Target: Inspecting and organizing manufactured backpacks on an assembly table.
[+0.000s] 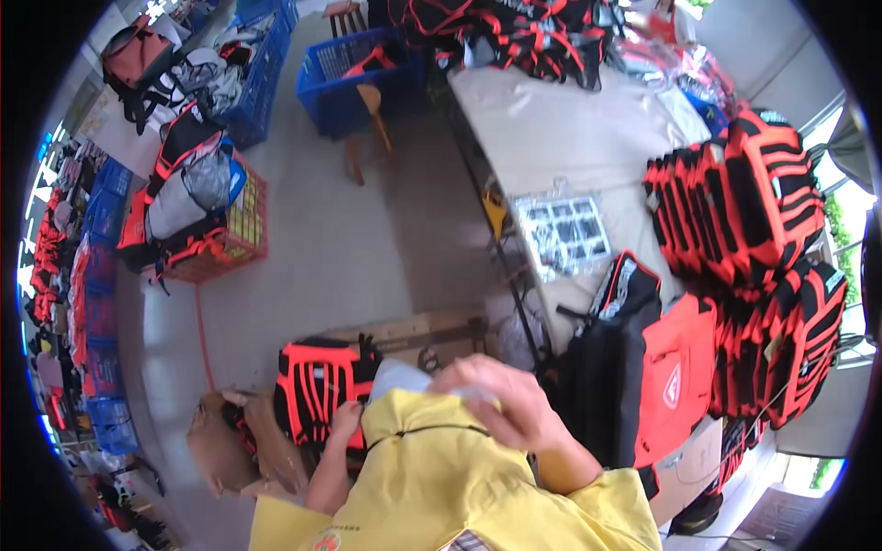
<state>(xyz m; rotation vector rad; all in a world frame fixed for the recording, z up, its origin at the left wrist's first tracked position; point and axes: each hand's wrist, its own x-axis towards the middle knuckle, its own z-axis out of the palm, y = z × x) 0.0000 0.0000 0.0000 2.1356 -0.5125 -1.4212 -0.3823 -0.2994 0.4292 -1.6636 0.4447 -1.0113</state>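
Nearest, the left hand (345, 421) rests its grip spread on an orange-and-black backpack (317, 381) standing on the floor beside a cardboard box (404, 335). It could tip over, being only lightly steadied. The right hand (501, 404) pinches a crumpled clear plastic bag (418, 378) near the surface (551, 138).

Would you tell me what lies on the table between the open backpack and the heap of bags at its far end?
In the head view, a clear packet of small black parts lies on the table between the open backpack and the far heap.
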